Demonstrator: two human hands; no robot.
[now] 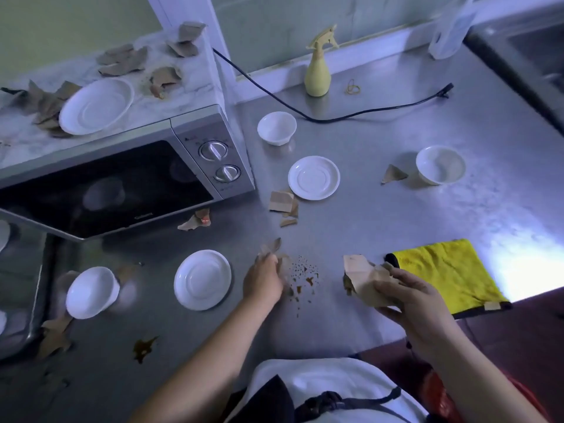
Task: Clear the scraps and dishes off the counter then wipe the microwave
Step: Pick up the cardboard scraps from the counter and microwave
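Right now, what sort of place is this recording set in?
Most likely a kitchen, possibly a commercial one: a stainless steel counter, a microwave standing on it, and white saucers and bowls scattered about.

The microwave stands at the left of the desk, with a top plate among paper scraps on it. To its right, a rear bowl sits behind a saucer, the spray bottle is by the back wall, and a right bowl is further right. Along the front lie a front bowl, a front plate and, rightmost, a cloth.
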